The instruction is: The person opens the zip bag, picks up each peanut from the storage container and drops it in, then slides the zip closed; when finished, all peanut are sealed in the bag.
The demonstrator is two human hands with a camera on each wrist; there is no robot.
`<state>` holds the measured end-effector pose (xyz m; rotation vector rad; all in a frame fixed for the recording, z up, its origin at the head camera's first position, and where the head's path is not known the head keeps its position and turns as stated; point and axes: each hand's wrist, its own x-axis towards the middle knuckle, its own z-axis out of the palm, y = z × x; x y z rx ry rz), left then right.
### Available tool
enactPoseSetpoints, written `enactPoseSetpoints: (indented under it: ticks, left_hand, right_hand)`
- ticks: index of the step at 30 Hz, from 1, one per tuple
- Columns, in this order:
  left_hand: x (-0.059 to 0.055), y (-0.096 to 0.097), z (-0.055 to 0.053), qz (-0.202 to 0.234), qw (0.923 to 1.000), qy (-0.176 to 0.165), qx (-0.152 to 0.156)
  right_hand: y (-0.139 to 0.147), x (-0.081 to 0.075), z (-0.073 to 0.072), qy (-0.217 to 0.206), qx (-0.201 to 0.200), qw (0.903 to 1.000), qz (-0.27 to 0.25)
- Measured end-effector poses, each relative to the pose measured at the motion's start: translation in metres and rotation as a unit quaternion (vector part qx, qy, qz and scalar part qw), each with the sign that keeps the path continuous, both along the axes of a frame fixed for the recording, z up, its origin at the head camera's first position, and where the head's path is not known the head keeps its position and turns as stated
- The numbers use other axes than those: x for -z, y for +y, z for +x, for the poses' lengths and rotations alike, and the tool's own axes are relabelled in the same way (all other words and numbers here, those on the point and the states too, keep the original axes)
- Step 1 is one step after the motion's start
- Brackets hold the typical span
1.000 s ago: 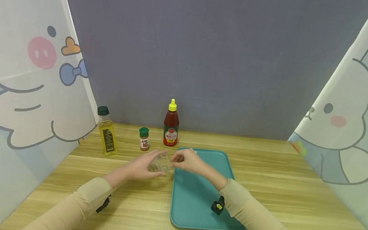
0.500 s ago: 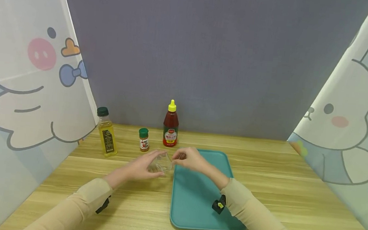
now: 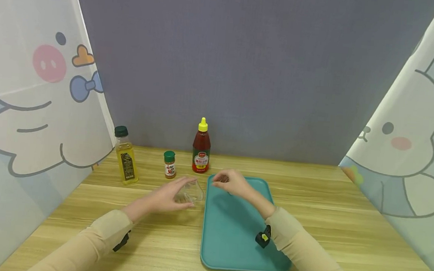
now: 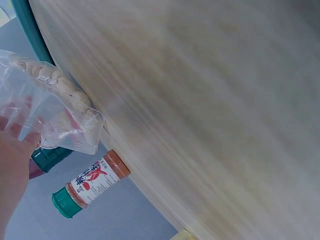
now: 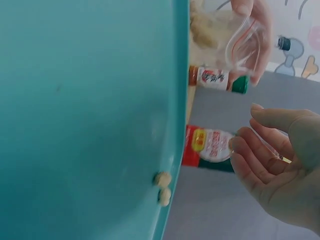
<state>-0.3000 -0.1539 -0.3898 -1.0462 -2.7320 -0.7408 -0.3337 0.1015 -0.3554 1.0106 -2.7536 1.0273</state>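
Note:
My left hand point(image 3: 165, 194) holds a clear zip bag point(image 3: 193, 192) between thumb and fingers, over the table just left of the teal tray point(image 3: 245, 250). In the left wrist view, beige lumpy pieces point(image 4: 62, 82) that look like unshelled peanuts lie inside the bag. Its red seal line shows in the right wrist view. My right hand point(image 3: 232, 182) is above the tray's far left part, apart from the bag. In the right wrist view its fingers are loosely curled, thumb apart, with nothing seen held. Two pale rounded lobes, peanut-like point(image 5: 163, 187), lie on the tray near its far edge.
A ketchup bottle point(image 3: 202, 149) with a yellow cap stands behind the tray. Left of it are a small green-capped spice jar point(image 3: 169, 166) and a tall bottle of yellow oil point(image 3: 126, 160). A grey panel point(image 3: 246, 69) closes off the table's back.
My right hand has left the bag's edge and moved right and away over the tray. The left hand and bag have stayed in place.

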Motion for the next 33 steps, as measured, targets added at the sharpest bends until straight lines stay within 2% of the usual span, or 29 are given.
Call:
enactPoseSetpoints:
  ticks: [7,17,24,31,33]
  left_hand:
    - [0.001,-0.001,-0.001,-0.001,1.0000,-0.002,0.003]
    - [0.003,-0.001,-0.002,-0.008,1.0000,-0.001,-0.003]
    - [0.004,-0.002,-0.003,-0.003,1.0000,0.001,-0.002]
    - [0.005,-0.002,-0.003,-0.002,1.0000,0.003,-0.001]
    - [0.005,-0.002,-0.003,-0.002,1.0000,0.003,0.000]
  right_hand:
    - [0.013,0.010,-0.012,0.002,0.031,0.9995,0.007]
    - [0.031,0.026,-0.023,-0.001,0.036,0.9993,0.012]
    - [0.038,0.031,-0.026,-0.016,0.051,0.9978,0.040]
    - [0.038,0.031,-0.026,-0.061,0.064,0.9933,0.075]
    - [0.038,0.031,-0.027,-0.063,0.061,0.9929,0.081]
